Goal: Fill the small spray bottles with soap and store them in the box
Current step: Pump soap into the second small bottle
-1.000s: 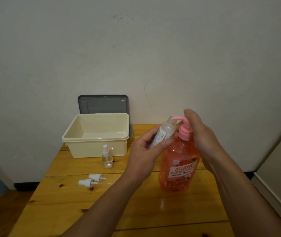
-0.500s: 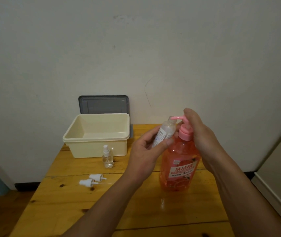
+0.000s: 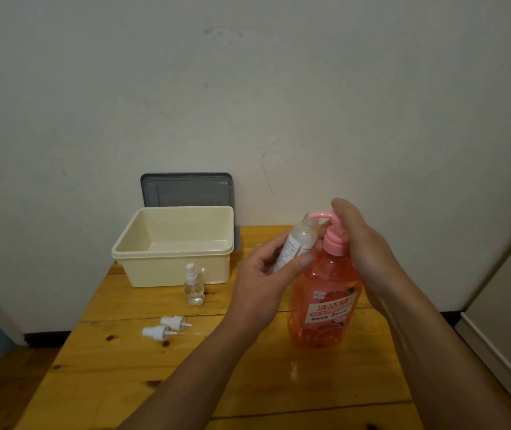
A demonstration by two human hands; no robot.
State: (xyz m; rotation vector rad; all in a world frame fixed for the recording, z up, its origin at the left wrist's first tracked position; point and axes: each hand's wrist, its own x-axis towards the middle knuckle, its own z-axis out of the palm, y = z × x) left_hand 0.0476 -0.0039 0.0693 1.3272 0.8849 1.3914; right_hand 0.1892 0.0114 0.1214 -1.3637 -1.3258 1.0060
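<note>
My left hand (image 3: 265, 282) grips a small clear spray bottle (image 3: 298, 243) without its cap, tilted so its mouth sits under the pink spout. A big orange soap bottle (image 3: 322, 302) with a pink pump (image 3: 333, 240) stands on the wooden table (image 3: 142, 373). My right hand (image 3: 363, 243) rests on the pump head, fingers over its top. A cream box (image 3: 173, 246) stands open at the back left. In front of it a small capped clear spray bottle (image 3: 193, 287) stands upright. Two loose white spray caps (image 3: 167, 327) lie on the table.
A grey lid (image 3: 186, 189) leans against the wall behind the box. The table's left edge drops to the floor. A pale cabinet (image 3: 509, 311) stands at the right.
</note>
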